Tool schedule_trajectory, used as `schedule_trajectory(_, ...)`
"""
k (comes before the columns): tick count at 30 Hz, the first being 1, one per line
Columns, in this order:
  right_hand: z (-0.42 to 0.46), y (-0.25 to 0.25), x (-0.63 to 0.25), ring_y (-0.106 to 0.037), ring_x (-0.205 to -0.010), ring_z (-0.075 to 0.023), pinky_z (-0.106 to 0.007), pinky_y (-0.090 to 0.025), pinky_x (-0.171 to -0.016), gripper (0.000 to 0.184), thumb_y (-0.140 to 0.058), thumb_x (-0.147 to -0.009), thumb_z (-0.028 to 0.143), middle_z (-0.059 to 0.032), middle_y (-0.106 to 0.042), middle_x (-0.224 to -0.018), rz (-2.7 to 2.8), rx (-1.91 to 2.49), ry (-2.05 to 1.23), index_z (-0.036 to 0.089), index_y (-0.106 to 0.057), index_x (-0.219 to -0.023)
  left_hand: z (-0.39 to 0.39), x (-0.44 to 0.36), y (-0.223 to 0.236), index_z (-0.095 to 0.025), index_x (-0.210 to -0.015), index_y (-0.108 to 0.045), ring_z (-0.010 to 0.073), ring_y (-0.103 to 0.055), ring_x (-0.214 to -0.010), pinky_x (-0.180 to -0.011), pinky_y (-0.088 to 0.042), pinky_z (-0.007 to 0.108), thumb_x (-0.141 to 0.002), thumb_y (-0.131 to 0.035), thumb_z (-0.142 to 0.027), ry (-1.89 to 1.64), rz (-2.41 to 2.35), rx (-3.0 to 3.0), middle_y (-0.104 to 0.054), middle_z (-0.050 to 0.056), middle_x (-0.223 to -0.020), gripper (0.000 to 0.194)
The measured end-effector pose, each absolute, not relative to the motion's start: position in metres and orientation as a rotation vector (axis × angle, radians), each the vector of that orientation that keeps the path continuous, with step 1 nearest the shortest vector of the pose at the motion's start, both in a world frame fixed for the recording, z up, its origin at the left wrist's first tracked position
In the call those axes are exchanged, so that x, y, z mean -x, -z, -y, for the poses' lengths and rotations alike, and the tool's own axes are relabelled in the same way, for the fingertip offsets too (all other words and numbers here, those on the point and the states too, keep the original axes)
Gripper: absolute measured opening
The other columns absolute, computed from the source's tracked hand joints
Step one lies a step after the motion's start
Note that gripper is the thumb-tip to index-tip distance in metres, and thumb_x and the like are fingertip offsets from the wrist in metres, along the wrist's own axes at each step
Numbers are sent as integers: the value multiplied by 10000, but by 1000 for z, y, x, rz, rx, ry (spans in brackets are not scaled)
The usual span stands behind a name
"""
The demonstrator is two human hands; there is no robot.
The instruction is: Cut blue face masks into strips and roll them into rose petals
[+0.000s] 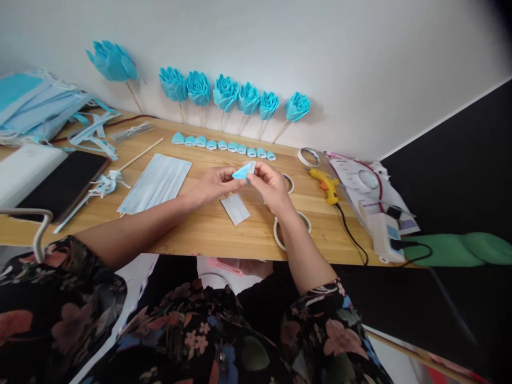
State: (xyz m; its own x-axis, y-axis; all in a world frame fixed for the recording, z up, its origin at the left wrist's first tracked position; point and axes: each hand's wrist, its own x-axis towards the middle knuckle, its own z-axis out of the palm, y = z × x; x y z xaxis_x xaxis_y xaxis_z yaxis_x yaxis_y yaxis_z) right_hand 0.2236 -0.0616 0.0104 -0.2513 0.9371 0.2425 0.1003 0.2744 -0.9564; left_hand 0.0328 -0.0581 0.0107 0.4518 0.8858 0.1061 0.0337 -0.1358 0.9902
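Between my two hands is a small piece of blue mask fabric (241, 172), folded to a point on its left, with a pale strip at its right end. The fingers of my left hand (218, 184) pinch its left side. My right hand (272, 184) pinches the right end. Below them on the table lies a pale cut rectangle of mask fabric (236, 209). Just behind my hands runs a row of several small folded blue petals (222, 144). A flat pleated face mask (156, 183) rests to the left of my left hand.
Several blue fabric flowers (226, 93) on sticks lean against the wall. Tape rolls (309, 157) and a yellow glue gun (326, 185) with a cord lie right, near a power strip (386, 234). Left are a mask pile (36, 106), fabric scraps (94, 133) and a dark phone (64, 184).
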Motion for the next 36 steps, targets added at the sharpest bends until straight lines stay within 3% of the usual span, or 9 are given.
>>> schedule_trajectory(7,64,-15,-222,-663,-925,-173,-319,-539,-878,289,-691,-875,470,-20,-738,-951,1579,954,-1102,222,-742,-1013,59,-33,-12,-172,-678,-582,95,-495,-560,-560,-398,233,-805,-752,-468,-931,-840,-1480,-569,-12,-610,364)
schedule_trajectory(16,63,-14,-223,-546,-679,-122,-266,-474,-644,231,-756,-799,422,21,-630,-734,1579,1049,-1027,212,-716,-885,66,-35,-20,-178,-669,-547,72,-428,-527,-520,-337,216,-791,-734,-401,-858,-859,-1496,-505,-45,-581,315)
schedule_trajectory(24,62,-12,-221,-562,-702,-124,-269,-479,-661,237,-752,-800,431,18,-645,-765,1535,1013,-1054,214,-698,-877,62,-35,-12,-174,-726,-610,95,-514,-564,-532,-395,218,-823,-716,-458,-866,-902,-1501,-591,-11,-628,319)
schedule_trajectory(30,60,-7,-223,-580,-721,-126,-272,-487,-686,224,-741,-819,416,17,-662,-790,1568,1013,-1049,217,-707,-917,61,-34,-14,-167,-682,-620,90,-516,-556,-544,-400,219,-839,-716,-370,-858,-920,-1477,-602,-5,-618,274)
schedule_trajectory(36,67,-17,-222,-625,-785,-168,-322,-525,-763,109,-684,-879,335,-19,-716,-861,1691,1051,-692,241,-737,-893,65,-33,-20,-168,-655,-625,91,-525,-538,-547,-416,227,-833,-737,-362,-855,-935,-1390,-625,4,-608,287)
